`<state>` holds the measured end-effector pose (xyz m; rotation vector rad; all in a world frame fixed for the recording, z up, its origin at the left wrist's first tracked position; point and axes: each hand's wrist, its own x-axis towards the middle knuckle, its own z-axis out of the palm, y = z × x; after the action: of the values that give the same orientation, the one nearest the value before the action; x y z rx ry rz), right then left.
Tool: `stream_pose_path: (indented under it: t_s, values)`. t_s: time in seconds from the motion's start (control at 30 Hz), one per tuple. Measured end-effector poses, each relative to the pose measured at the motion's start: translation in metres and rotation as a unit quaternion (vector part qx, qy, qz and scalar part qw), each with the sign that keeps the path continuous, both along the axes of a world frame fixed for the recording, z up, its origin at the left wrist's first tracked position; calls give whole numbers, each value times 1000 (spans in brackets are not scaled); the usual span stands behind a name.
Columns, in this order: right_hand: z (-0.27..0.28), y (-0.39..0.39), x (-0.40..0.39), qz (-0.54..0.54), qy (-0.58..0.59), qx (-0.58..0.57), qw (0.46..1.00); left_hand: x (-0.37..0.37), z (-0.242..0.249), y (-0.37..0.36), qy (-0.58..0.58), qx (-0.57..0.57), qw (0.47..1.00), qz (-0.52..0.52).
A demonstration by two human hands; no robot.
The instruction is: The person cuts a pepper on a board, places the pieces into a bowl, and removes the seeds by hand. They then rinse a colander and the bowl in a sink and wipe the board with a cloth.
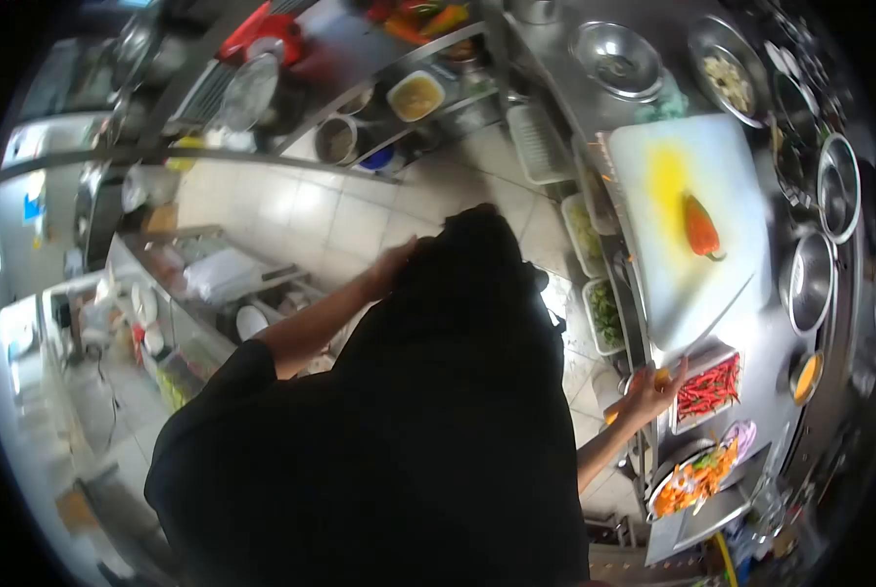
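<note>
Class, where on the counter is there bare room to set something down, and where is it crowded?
Free: the cutting board beside the pepper, toward the person; the steel counter between the red chilies and the metal bowls. Crowded: the far side, lined with those bowls, and around the right hand.

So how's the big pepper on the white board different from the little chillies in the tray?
The pepper is big and plump, but the chillies are small and thin. The pepper lies by itself on the white board, while the chillies are heaped together in the tray. Both have red colouring.
</note>
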<state>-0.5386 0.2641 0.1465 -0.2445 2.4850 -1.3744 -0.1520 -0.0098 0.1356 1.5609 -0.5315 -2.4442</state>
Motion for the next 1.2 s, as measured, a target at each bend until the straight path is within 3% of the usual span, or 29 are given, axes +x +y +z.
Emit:
stream_pose_path:
  t_s: [0.03, 0.13, 0.17, 0.23, 0.3, 0.33, 0.37, 0.4, 0.47, 0.5, 0.57, 0.63, 0.7, 0.8, 0.87, 0.9, 0.97, 1.03, 1.1, 1.13, 1.17, 1.2]
  values:
    - [-1, -3, 6, -28, -1, -45, 999, 1, -11, -31, 61, -55, 996, -24]
    - [6, -24, 18, -78, 106, 65, 989, -6, -51, -134, 228, -227, 944, -74]
    - [22, -45, 24, -110, 123, 120, 979, -39, -30, -162, 71, -248, 964, -69]
    - [15, -52, 25, -106, 177, 69, 976, -87, -21, -196, 4, -349, 929, -121]
    - [36, -76, 38, -162, 116, 107, 974, -124, -24, -219, 60, -434, 873, -212]
    - [29, -75, 40, -160, 128, 80, 976, -151, -14, -212, 102, -484, 845, -201]
    - [20, -74, 43, -152, 137, 53, 977, -177, -4, -208, 106, -516, 809, -260]
    - [30, -82, 52, -158, 127, 52, 978, -203, 7, -205, 107, -543, 770, -318]
    - [50, -96, 73, -184, 49, -25, 981, -270, 37, -204, 136, -733, 563, -356]
    - [56, -101, 82, -200, 20, -66, 977, -306, 56, -199, 134, -791, 494, -337]
    - [67, -101, 95, -184, -50, -158, 969, -389, 43, -204, -12, -904, 211, -372]
    - [99, -111, 106, -190, -151, -333, 911, -453, 27, -210, -116, -874, 105, -461]
    - [113, -111, 108, -145, -169, -389, 894, -482, 15, -215, -172, -790, 116, -577]
    - [118, -107, 109, -140, -153, -416, 885, -495, -10, -226, -166, -798, 58, -576]
    - [123, -106, 102, -127, -140, -410, 892, -494, 13, -222, -156, -776, 146, -594]
    - [124, -106, 98, -127, -139, -418, 889, -493, 29, -219, -159, -778, 139, -592]
    - [119, -115, 80, -146, -84, -324, 931, -481, 61, -219, -115, -784, 304, -529]
    - [112, -129, 58, -106, -88, -344, 929, -456, 83, -218, -18, -802, 416, -429]
    - [112, -159, 37, -79, 4, -217, 973, -438, 76, -222, 66, -736, 548, -393]
    - [107, -177, 27, -48, 73, -199, 976, -413, 91, -204, 169, -609, 676, -379]
    - [107, -196, 19, -22, 165, -158, 973, -392, 94, -190, 225, -524, 732, -373]
    - [106, -214, 14, 8, 226, -138, 964, -372, 100, -174, 318, -332, 835, -302]
